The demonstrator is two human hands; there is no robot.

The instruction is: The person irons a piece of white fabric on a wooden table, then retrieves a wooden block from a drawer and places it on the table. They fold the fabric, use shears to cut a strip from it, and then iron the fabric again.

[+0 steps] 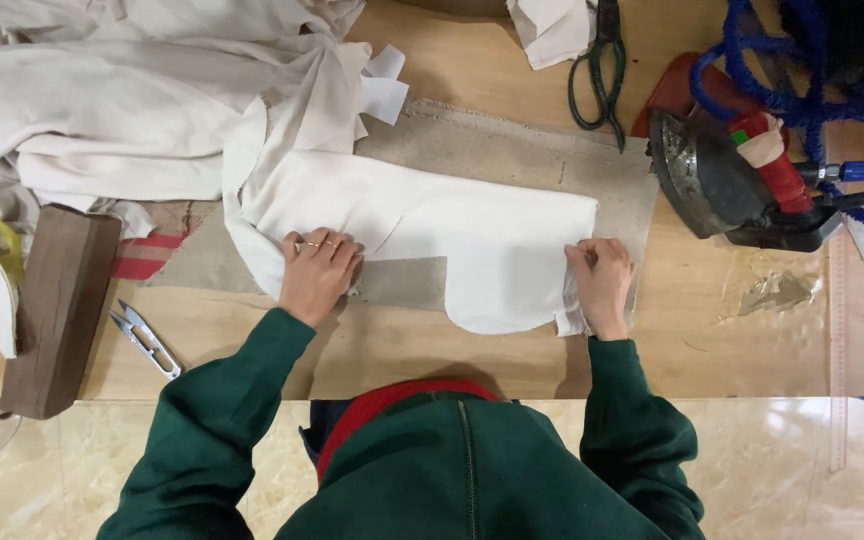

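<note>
Here the wooden table [512,60] carries everything, and a grey felt mat [512,150] lies in its middle. To the left sits a big heap of cream cloth [102,90]. On the mat lies the cut piece of white fabric [452,235], its long axis running left to right, between the two hands. Its top and right edges are straight, its lower edge is curved, and it looks smooth and thin. The left hand [317,272] lies flat and open, fingers together, pressing the left end of the piece; it grips nothing. The right hand [602,280] is nearly closed, fingers curled, pinching the right edge of the same piece. Both hands are equally near, each at one end. To the right stands a dark iron [727,180] with a red handle. Green scissors [597,75] lie above, and small thread snips [144,340] lie at the left, beside a wooden block [57,305].
</note>
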